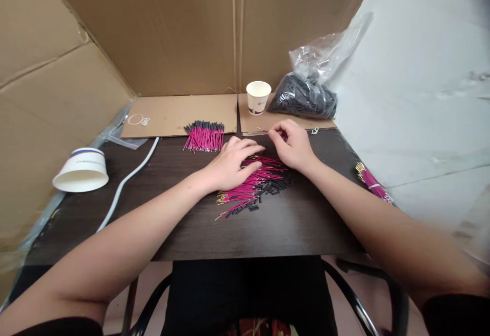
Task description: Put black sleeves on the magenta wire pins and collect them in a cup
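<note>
My right hand [294, 146] is closed in a pinch on a thin wire, whose gold tip [262, 129] sticks out to the left of the fingers. Palm down, my left hand [234, 165] rests over a loose pile of magenta wires [245, 190] with gold ends, its fingers stretched out and the thumb apart. Short black sleeves [273, 187] lie scattered along the near right side of that pile. Beyond my left hand, a neat row of magenta wires with black-sleeved ends [204, 136] lies at the edge of the cardboard.
A paper cup [258, 98] and a clear bag of black sleeves [306, 96] stand at the back. Another cup [82, 170] lies tipped over at left, near a grey cable [130, 180]. A tied wire bundle [373, 183] sits at the right edge. Cardboard walls [172, 29] enclose the table.
</note>
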`<control>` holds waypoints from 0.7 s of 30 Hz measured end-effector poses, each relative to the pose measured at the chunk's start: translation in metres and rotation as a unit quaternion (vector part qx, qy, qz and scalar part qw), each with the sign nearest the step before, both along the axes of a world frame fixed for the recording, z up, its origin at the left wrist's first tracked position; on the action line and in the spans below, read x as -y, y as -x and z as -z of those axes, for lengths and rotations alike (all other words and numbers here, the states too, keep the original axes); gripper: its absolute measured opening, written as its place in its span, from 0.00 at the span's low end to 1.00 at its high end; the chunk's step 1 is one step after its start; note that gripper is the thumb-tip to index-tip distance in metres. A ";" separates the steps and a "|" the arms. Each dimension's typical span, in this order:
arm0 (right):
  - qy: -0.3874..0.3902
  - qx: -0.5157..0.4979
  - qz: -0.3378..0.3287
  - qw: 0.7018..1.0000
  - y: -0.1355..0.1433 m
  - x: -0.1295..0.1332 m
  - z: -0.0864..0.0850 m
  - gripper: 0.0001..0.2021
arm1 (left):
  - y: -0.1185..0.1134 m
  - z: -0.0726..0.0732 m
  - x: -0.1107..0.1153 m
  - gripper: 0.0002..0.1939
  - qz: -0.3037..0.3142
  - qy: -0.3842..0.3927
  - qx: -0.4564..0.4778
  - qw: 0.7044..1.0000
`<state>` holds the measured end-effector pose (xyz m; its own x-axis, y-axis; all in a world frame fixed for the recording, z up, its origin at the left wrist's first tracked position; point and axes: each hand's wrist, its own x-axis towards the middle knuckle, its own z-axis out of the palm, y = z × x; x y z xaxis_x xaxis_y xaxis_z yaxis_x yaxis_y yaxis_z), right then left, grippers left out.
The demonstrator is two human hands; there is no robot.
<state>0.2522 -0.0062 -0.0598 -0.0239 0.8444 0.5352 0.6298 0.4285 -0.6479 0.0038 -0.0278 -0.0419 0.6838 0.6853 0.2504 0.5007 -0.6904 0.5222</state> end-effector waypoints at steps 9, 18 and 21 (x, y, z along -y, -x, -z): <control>0.118 0.011 0.021 0.993 0.000 -0.003 0.002 0.07 | -0.002 -0.013 0.001 0.38 0.026 0.031 -0.152 0.988; 0.129 -0.005 -0.008 0.992 0.000 -0.001 0.001 0.07 | -0.001 -0.010 0.001 0.37 0.034 0.023 -0.130 0.991; 0.123 -0.007 -0.031 0.992 -0.001 0.000 0.001 0.07 | 0.001 -0.008 0.002 0.34 0.042 0.013 -0.102 0.994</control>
<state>0.2531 -0.0063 -0.0604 -0.0735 0.9466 0.3138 0.5983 0.2936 -0.7455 0.0032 -0.0295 -0.0338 0.7735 0.6281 0.0845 0.5387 -0.7219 0.4343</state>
